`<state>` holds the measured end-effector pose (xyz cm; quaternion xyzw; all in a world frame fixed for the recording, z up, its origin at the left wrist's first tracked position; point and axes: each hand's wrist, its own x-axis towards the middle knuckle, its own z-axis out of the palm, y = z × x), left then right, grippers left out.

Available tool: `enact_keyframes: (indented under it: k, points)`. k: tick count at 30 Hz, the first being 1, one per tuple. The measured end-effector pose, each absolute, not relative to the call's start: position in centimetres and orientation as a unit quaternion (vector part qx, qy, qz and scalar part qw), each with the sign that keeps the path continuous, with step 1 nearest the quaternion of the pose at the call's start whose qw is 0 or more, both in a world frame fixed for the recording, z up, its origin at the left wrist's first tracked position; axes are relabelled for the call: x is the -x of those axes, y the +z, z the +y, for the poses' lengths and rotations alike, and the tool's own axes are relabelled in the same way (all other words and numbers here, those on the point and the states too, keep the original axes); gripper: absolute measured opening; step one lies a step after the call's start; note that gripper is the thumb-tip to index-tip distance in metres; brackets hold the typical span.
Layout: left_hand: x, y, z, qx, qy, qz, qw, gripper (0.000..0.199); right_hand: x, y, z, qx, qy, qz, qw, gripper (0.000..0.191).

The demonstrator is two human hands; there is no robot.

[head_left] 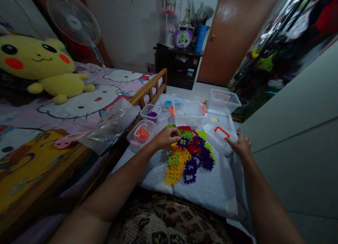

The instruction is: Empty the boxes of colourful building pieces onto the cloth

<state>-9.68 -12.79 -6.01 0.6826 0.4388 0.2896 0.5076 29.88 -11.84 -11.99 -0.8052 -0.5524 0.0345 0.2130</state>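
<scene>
L hand (166, 138) is clamping on colored plastic pieces (191, 154) piled on blanket (203, 194); R hand (240, 146), fingers apart, is touching clear lid (218, 138) w/ orange handle (221, 132).

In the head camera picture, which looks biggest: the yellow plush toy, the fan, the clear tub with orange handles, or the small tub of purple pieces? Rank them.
Largest to smallest: yellow plush toy, fan, clear tub with orange handles, small tub of purple pieces. Nearness to the camera leaves toy versus fan unsure.
</scene>
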Motion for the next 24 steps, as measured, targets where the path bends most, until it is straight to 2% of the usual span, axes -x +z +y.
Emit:
enact_keyframes:
  k: [3,5,7,10,14,18,24]
  points:
    - [9.2,-6.5,-11.9,-0.666,0.300,0.459,0.505,0.010,-30.4,-13.4,-10.9,0.793,0.063,-0.593,0.126,0.108]
    - [9.0,-6.9,-11.5,-0.661,0.302,0.473,0.498,0.010,-30.0,-13.7,-10.6,0.775,0.058,-0.620,0.103,0.115]
    - [8.8,-7.3,-11.2,-0.662,0.304,0.488,0.481,0.009,-29.5,-13.6,-10.2,0.768,0.042,-0.632,0.097,0.105]
    - [8.6,-7.9,-10.9,-0.675,0.314,0.507,0.434,0.009,-28.7,-13.1,-9.5,0.776,0.027,-0.624,0.092,0.074]
    - [8.3,-8.4,-10.9,-0.689,0.317,0.536,0.370,0.017,-27.7,-12.8,-8.9,0.775,0.030,-0.625,0.090,0.047]
    - [8.4,-8.4,-10.9,-0.696,0.333,0.541,0.334,0.019,-27.4,-12.9,-9.1,0.770,0.027,-0.627,0.114,0.037]
    - [8.7,-7.5,-9.7,-0.671,0.423,0.551,0.261,0.017,-29.9,-10.2,-9.2,0.775,-0.036,-0.595,0.211,0.030]
